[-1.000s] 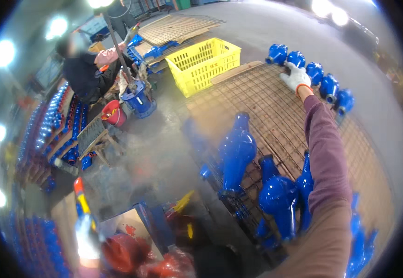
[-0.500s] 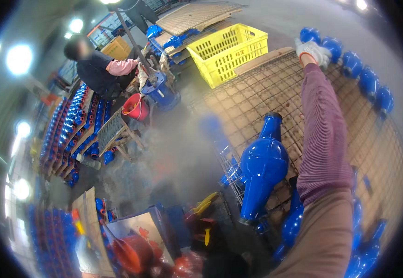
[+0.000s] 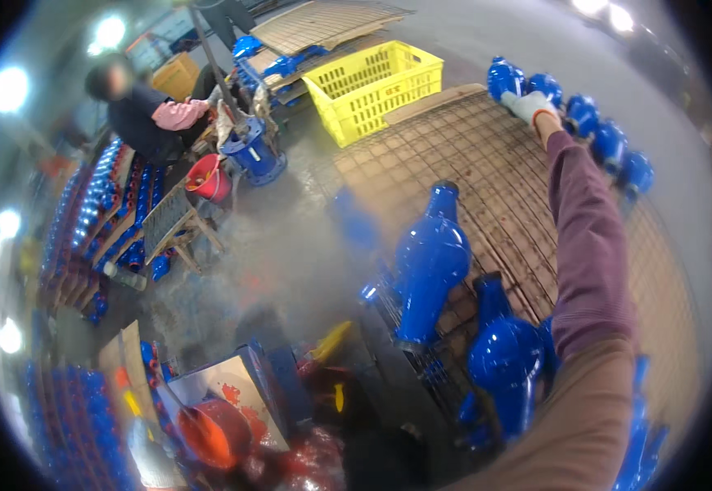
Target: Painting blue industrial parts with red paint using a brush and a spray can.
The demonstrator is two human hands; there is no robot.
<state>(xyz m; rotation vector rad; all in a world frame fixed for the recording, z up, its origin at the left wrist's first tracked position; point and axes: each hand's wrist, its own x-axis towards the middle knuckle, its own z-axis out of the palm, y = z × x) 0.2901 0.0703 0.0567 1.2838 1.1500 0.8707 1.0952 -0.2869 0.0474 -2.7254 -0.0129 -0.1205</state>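
Observation:
My right hand (image 3: 529, 107), in a white glove with an orange cuff, reaches far out at upper right. Its fingers close on the lower part of a glossy blue bulb-shaped valve body (image 3: 504, 77), the farthest of a row along the rack's edge. Beside the glove stands another blue valve body (image 3: 545, 84). At the lower left my left hand (image 3: 150, 455) is blurred and pale. An orange-tipped brush (image 3: 132, 402) with a yellow part sticks up from it. A red paint pot (image 3: 213, 434) with a stick-like handle stands to its right.
The wire-mesh rack (image 3: 487, 155) over brown board carries large blue valve bodies (image 3: 432, 262). A yellow crate (image 3: 372, 94) stands beyond its far edge. Farther left are a red bucket (image 3: 209, 177), a wooden stool (image 3: 168, 217) and a seated person (image 3: 147, 114) near stacked blue parts.
My view has shifted, so the rack and crate sit farther left. My right hand stays at the far valve bodies. The near blue valve body beside my right arm shows more fully.

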